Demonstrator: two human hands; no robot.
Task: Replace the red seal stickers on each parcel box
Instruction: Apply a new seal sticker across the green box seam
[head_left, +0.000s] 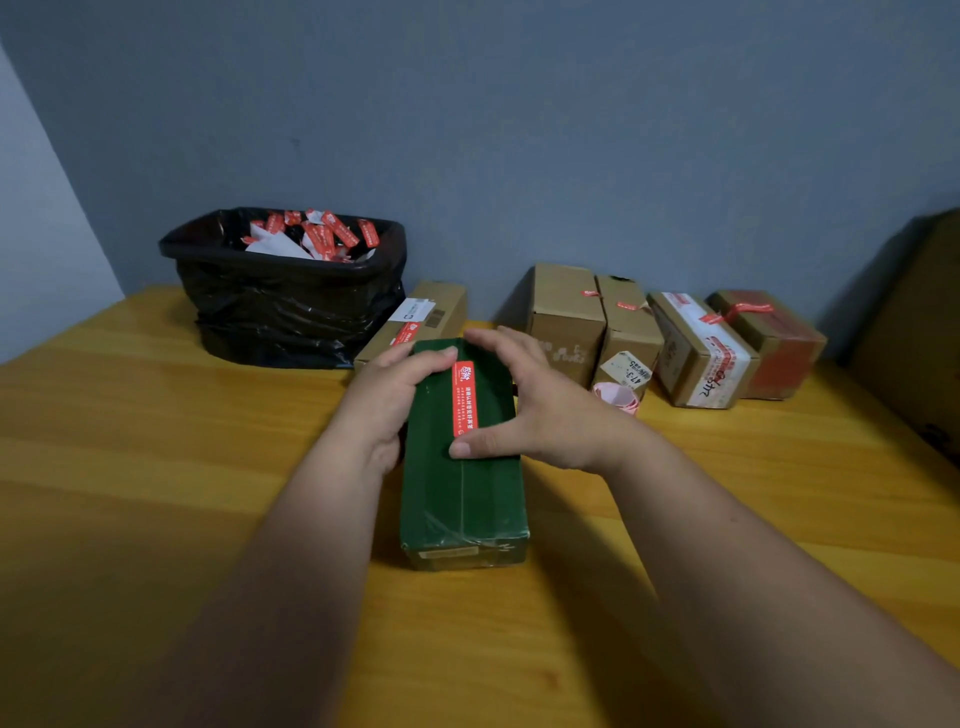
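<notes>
A long dark green parcel box (465, 499) lies lengthwise on the wooden table (156, 467) in front of me. A red seal sticker (464, 399) lies along its top seam at the far end. My left hand (387, 402) grips the box's left side, thumb lying on top beside the sticker's upper end. My right hand (530, 405) arches over the far right of the box, with its thumb pressing the top just below the sticker's lower end and its fingers spread above the far edge.
A bin lined with a black bag (291, 306) holds several peeled red stickers and stands at the back left. A flat brown box (421, 322) lies behind the green one. Several brown parcels (675, 343) with red stickers line the wall, and a pink backing strip (618, 397) lies before them.
</notes>
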